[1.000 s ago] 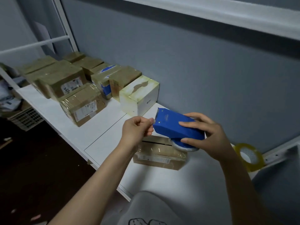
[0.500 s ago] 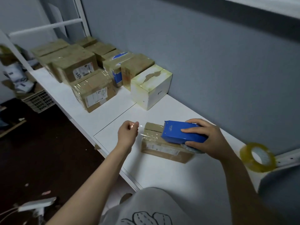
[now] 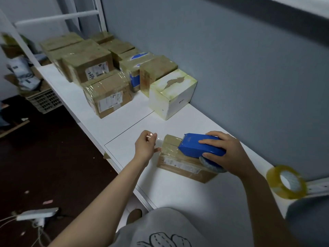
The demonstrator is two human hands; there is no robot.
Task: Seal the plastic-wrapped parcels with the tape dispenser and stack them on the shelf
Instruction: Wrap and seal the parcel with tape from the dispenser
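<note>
A flat brown parcel (image 3: 185, 165) wrapped in clear plastic lies on the white shelf (image 3: 178, 193) in front of me. The blue tape dispenser (image 3: 194, 145) rests on the parcel's top, with my right hand (image 3: 226, 154) gripping it from the right. Just left of the parcel, my left hand (image 3: 145, 146) pinches the free end of the clear tape (image 3: 159, 142). The tape stretches from those fingers to the dispenser's front, over the parcel's left end.
Several taped cardboard boxes (image 3: 106, 93) and a white box (image 3: 172, 93) stand further back on the shelf against the grey wall. A spare roll of yellowish tape (image 3: 272, 180) lies at the right. A plastic crate (image 3: 44, 100) sits on the dark floor at left.
The dispenser came down from mid-air onto the parcel's top. My left hand drew the tape end out to the left and down to the parcel's left end.
</note>
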